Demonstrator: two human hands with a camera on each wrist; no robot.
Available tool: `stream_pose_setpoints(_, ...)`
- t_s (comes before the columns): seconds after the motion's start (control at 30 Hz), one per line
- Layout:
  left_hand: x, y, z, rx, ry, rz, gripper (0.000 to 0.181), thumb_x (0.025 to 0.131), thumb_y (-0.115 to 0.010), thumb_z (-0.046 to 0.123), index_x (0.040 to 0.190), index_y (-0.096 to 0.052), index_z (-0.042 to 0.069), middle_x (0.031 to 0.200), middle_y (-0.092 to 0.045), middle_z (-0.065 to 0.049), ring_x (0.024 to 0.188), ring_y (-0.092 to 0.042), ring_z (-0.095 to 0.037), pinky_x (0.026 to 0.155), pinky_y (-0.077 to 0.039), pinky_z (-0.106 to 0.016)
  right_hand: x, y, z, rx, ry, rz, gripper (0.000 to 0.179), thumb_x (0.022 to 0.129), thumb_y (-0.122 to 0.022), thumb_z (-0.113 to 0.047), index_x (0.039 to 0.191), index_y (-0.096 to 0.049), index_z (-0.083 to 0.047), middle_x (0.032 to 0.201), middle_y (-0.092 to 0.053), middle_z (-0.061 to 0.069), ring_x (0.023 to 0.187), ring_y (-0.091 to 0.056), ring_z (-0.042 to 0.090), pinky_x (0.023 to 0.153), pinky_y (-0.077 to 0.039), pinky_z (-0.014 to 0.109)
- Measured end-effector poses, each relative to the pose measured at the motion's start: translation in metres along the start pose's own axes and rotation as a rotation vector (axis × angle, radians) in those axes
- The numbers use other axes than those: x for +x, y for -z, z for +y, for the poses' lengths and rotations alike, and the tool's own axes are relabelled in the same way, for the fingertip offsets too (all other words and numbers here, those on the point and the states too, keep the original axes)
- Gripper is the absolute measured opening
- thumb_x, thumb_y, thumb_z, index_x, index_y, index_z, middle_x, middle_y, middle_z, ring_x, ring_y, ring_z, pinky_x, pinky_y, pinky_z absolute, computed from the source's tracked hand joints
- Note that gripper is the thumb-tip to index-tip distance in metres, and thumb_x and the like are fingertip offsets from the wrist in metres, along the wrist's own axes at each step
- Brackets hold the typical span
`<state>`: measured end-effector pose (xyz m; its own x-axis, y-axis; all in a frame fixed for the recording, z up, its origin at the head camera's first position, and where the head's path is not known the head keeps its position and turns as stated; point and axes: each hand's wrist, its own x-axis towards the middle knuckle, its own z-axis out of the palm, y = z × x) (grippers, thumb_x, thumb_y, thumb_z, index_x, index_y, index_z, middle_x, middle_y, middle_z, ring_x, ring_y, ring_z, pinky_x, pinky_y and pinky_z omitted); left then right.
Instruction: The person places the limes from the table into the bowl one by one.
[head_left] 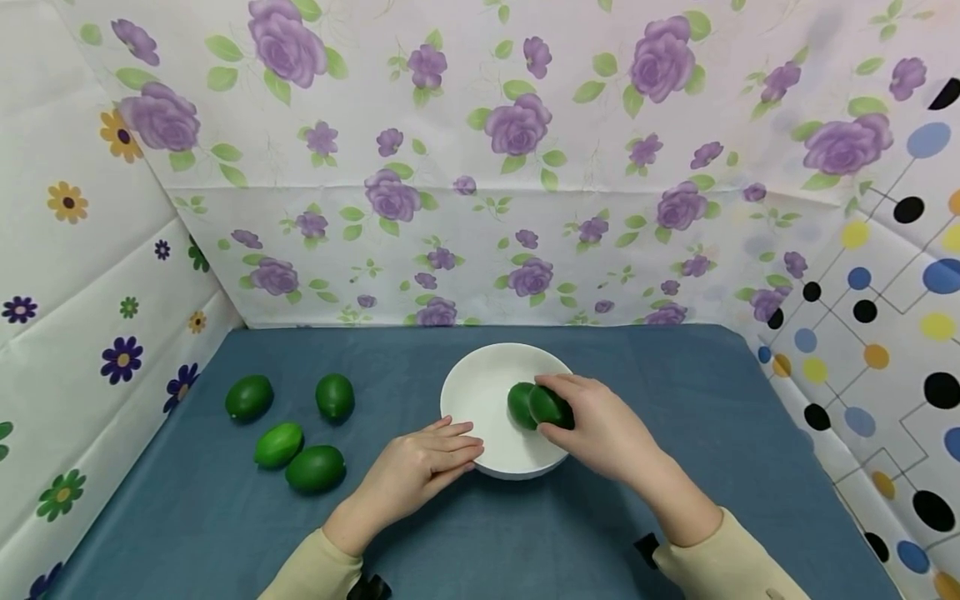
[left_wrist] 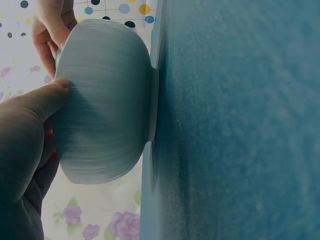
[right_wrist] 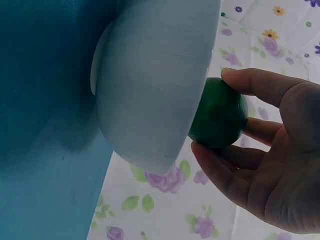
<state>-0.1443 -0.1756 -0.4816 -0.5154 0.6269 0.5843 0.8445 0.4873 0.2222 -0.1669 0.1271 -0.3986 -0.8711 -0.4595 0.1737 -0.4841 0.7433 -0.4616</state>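
A white bowl (head_left: 480,379) stands on the blue cloth. My right hand (head_left: 603,429) grips a dark green lime (head_left: 551,407) over the bowl's right side, thumb and fingers around it; in the right wrist view this lime (right_wrist: 220,114) overlaps the rim. Another lime (head_left: 521,405) lies inside the bowl, partly hidden behind the held one. At the bowl's left front, my left hand (head_left: 412,468) rests on the rim with straight fingers. The left wrist view shows its thumb (left_wrist: 57,90) touching the bowl's outer wall (left_wrist: 105,100) near the rim.
On the left of the blue cloth (head_left: 187,517) lie several more limes: one at the far left (head_left: 249,397), one farther right (head_left: 334,397), a lighter one (head_left: 278,444) and one close beside it (head_left: 316,469). Flowered sheets (head_left: 465,250) hang behind the table.
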Motion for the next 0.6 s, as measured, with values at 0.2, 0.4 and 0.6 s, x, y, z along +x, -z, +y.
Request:
stream_pose_setpoints(0.2, 0.001, 0.000, 0.001, -0.002, -0.001, -0.003, 0.037, 0.092, -0.086, 0.015, 0.129, -0.081, 0.014, 0.125, -0.078, 0.002, 0.129, -0.068, -0.018, 0.114, -0.050, -0.041, 0.023, -0.004, -0.006, -0.016, 0.072, -0.069, 0.063, 0.094, -0.086, -0.023, 0.151, -0.062, -0.011, 0.143, -0.066, 0.011, 0.115, -0.068, 0.026, 0.089, -0.060, 0.043)
stream_pose_setpoints(0.4, 0.001, 0.000, 0.001, -0.010, 0.003, 0.000, 0.037, 0.092, -0.086, 0.015, 0.129, -0.081, 0.014, 0.125, -0.078, 0.002, 0.129, -0.068, -0.017, 0.115, -0.049, -0.039, 0.052, -0.007, -0.007, -0.033, 0.181, -0.175, 0.062, 0.094, -0.086, -0.017, 0.150, -0.063, -0.010, 0.142, -0.066, 0.008, 0.118, -0.066, 0.022, 0.093, -0.058, 0.041)
stream_pose_setpoints(0.6, 0.000, 0.001, 0.000, -0.014, 0.006, 0.002, 0.037, 0.093, -0.085, 0.016, 0.130, -0.080, 0.016, 0.125, -0.078, 0.003, 0.129, -0.068, -0.017, 0.116, -0.048, -0.039, 0.077, -0.012, -0.008, -0.112, 0.217, -0.231, 0.058, 0.095, -0.085, -0.016, 0.149, -0.064, -0.015, 0.145, -0.064, 0.006, 0.123, -0.064, 0.022, 0.095, -0.057, 0.038)
